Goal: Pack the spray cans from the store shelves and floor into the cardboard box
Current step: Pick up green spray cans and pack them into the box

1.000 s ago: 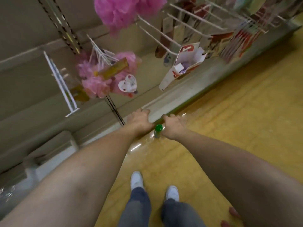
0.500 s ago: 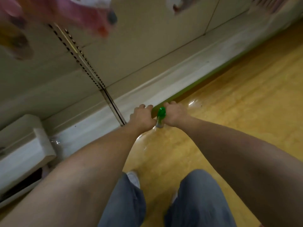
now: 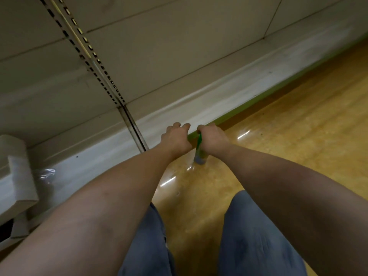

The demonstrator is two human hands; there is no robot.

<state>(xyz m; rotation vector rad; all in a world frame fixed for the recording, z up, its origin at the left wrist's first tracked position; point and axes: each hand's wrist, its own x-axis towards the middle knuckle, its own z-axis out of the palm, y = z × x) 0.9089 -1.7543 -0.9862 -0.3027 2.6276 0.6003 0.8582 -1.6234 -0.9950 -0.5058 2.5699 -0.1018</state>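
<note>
A spray can (image 3: 199, 151) with a green top and a grey-blue lower end stands low over the yellow floor, right at the shelf base. My right hand (image 3: 214, 139) curls round its upper part from the right. My left hand (image 3: 175, 137) is just left of the can at the edge of the bottom shelf, fingers bent downward. Whether it holds anything is hidden under the hand. No cardboard box is in view.
The pale bottom shelf (image 3: 229, 100) with a green front strip runs diagonally across the view. A slotted upright (image 3: 95, 62) rises at its back. A white block-shaped fixture (image 3: 18, 176) sits at the left. My knees in blue jeans (image 3: 253, 236) are below.
The view has dropped lower and closer to the shelf base; the hanging pink sponges and cards have left the view. My knees have come up into view. Both hands stay by the can.
</note>
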